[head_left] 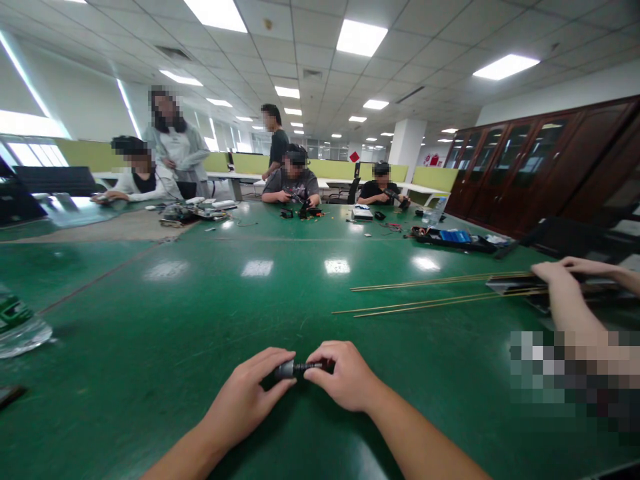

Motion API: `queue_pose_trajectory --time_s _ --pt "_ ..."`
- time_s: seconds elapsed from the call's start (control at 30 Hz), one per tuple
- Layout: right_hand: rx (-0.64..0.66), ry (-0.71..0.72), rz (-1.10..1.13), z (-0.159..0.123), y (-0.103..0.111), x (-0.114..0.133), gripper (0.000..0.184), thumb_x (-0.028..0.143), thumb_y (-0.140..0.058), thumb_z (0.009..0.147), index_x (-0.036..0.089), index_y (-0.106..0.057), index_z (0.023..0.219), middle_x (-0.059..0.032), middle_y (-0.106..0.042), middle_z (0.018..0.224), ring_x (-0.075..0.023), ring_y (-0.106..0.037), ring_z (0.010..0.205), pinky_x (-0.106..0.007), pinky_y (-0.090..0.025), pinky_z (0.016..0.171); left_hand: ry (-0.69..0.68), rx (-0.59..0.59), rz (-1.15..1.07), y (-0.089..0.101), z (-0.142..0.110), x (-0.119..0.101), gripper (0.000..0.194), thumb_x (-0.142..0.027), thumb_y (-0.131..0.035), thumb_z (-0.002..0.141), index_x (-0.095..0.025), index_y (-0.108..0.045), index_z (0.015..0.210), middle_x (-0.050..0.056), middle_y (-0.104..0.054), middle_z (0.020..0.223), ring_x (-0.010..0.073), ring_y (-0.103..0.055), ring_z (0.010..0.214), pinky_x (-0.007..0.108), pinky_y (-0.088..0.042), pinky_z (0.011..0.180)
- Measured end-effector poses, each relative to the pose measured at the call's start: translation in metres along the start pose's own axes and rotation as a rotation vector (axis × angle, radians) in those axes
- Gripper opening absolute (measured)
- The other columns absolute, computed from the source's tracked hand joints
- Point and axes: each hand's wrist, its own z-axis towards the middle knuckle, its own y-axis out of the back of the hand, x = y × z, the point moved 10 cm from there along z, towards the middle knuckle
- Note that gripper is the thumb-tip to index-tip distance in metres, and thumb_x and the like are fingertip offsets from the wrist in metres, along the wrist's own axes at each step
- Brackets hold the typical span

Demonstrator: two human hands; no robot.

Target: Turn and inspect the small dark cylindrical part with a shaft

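Low in the middle of the head view, my left hand [250, 387] grips a short grey-and-black cylinder [285, 371] between thumb and fingers. From its right end a thin, dark, ridged shaft [303, 367] runs toward my right hand [345, 377]. The right thumb and fingers are pinched around the shaft's right end, where a dark part shows between them. Both hands are close together just above the green tabletop [225, 293]. Whether shaft and cylinder are one piece I cannot tell.
Long thin brass-coloured rods [425, 287] reach in from the right, beside another person's hands [555, 273]. A clear bottle [23, 327] stands at left. Farther back are a black tray [430, 237], a heap of electronic parts [183, 213] and several people.
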Motion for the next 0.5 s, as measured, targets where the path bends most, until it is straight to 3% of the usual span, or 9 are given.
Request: queue_pose_trajectory --time_s 0.5 --pt "0.002 -0.01 0.007 0.0003 0.0031 0.002 0.007 0.025 -0.073 0.085 0.022 -0.076 0.089 0.0002 -0.068 0.079 -0.0141 -0.06 0.073 -0.025 -0.042 0.069 -0.026 -0.03 -0.009 0.0072 0.0001 -0.006 0.034 -0.031 -0.064 0.091 -0.029 -0.062 0.125 0.006 -0.068 0.119 0.0214 -0.066 0.11 0.037 -0.055 0.098"
